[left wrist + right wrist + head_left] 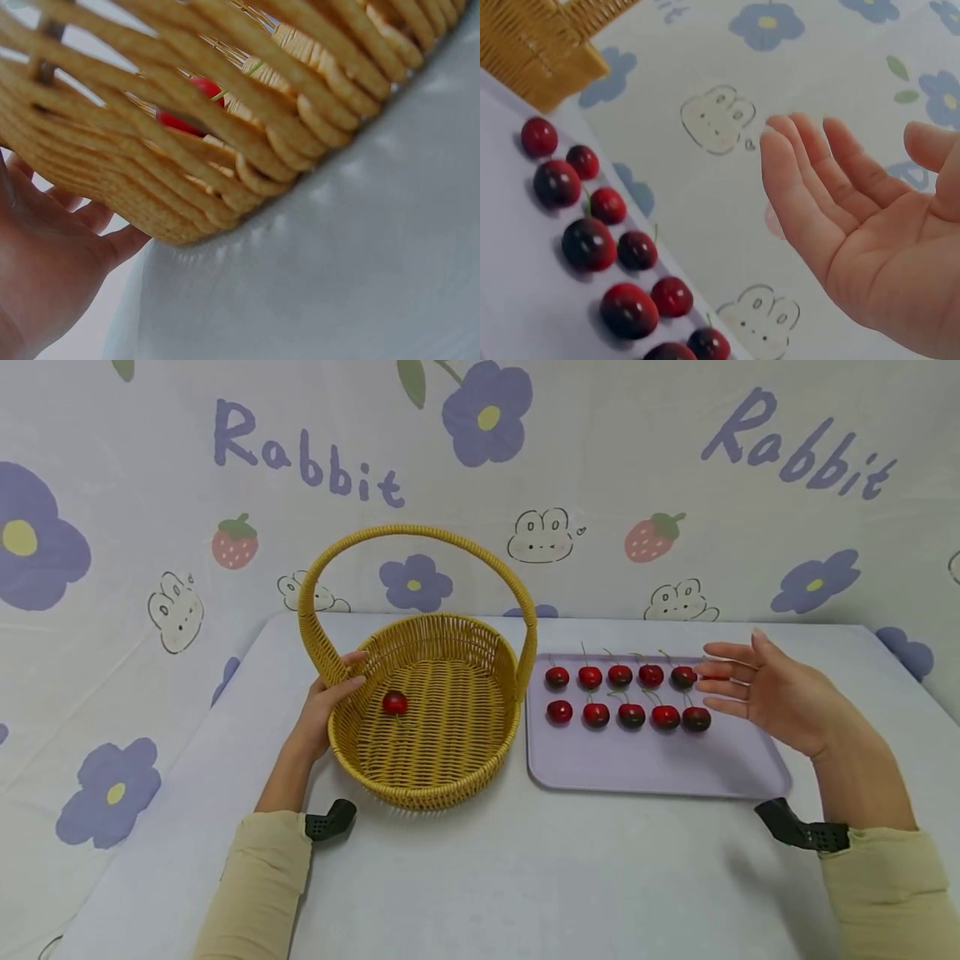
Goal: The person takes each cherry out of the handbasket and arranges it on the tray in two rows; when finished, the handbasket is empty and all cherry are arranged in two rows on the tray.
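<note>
A yellow wicker basket [427, 793] with a tall arched handle stands on the table, one dark red cherry [394, 702] lying inside it. My left hand [324, 706] grips the basket's left rim at the foot of the handle. Through the weave, the left wrist view shows that cherry [196, 109]. To the right, a lilac tray [637, 764] bears two rows of stemmed cherries [632, 717]. Over the tray's right end hovers my right hand [787, 697], fingers spread and nothing held. It partly covers the end of the back row.
A white cloth with purple flowers, strawberries, rabbits and lettering [307, 468] hangs behind the white table [555, 868]. The basket's right side comes close to the tray's left edge. Each wrist wears a black camera mount [330, 820].
</note>
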`<state>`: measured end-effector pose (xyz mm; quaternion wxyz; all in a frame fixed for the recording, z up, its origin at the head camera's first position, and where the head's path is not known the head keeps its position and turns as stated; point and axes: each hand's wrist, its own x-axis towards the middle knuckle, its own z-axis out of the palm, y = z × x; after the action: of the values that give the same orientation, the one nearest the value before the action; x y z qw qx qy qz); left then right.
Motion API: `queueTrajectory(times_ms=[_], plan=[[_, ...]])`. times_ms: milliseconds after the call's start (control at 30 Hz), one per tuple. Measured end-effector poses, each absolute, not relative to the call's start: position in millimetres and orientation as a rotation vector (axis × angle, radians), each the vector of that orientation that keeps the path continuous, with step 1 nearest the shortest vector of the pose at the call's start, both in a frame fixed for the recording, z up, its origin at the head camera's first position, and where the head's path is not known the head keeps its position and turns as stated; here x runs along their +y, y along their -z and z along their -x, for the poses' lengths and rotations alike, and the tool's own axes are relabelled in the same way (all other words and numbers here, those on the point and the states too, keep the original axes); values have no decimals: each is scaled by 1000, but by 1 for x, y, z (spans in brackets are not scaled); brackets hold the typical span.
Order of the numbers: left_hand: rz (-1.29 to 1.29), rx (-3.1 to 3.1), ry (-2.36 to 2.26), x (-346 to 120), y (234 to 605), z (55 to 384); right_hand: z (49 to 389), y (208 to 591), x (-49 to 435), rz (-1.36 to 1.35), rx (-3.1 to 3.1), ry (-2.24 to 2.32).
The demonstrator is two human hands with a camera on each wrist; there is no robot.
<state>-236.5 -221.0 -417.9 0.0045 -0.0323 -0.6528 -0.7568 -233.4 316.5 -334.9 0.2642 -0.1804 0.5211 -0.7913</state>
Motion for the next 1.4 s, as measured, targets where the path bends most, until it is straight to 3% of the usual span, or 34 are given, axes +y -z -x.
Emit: queueTrajectory(times_ms=[367,667,1067,1400], plan=[[113,-2056,2354,-223,420,238,228,332,279,681,1430,1986],[113,-2056,2360,-223,419,238,221,335,241,635,1581,1860],[91,-2048,2378,-224,420,237,215,321,165,776,1438,1673],[113,-2060,2357,-225,420,239,219,311,97,639,1515,1610]])
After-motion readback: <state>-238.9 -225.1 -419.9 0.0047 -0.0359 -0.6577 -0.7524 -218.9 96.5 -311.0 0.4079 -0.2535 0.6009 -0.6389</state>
